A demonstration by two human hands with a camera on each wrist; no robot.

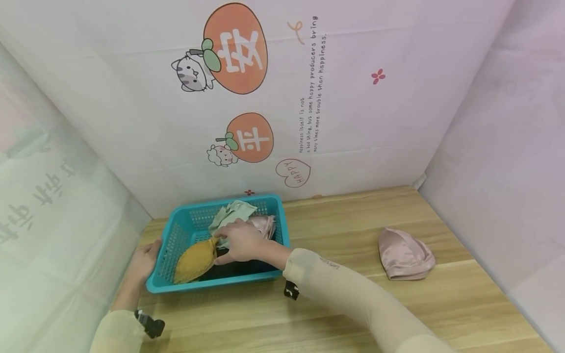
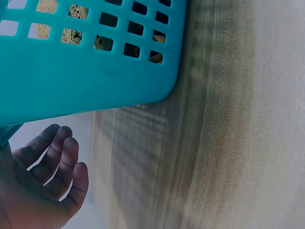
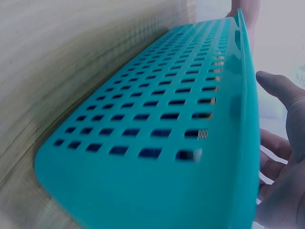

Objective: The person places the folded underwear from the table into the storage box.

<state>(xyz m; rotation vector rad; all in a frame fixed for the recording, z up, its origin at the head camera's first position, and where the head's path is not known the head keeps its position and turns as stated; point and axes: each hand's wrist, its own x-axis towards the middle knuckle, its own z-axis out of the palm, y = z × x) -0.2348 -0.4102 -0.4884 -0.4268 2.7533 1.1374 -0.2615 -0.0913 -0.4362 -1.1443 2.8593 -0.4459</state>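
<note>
A turquoise plastic basket (image 1: 216, 280) with slotted walls stands on the wooden table. At its left rim my left hand (image 1: 144, 260) holds on; in the left wrist view its fingers (image 2: 69, 160) stretch loosely below the rim. My right hand (image 1: 243, 240) reaches over the front wall into the basket, thumb and fingers spread apart. Its fingertips are close to a rounded yellow cloth piece (image 1: 194, 260) and a pale green cloth (image 1: 234, 212); contact is hard to tell. Pink satin cloth (image 1: 264, 224) and something dark lie in there too, partly hidden by the right hand.
A folded pink satin piece (image 1: 405, 255) lies on the right part of the wooden table (image 1: 335, 220). White printed sheets (image 1: 353, 122) hang as walls behind and at both sides. The basket stands close to the back sheet.
</note>
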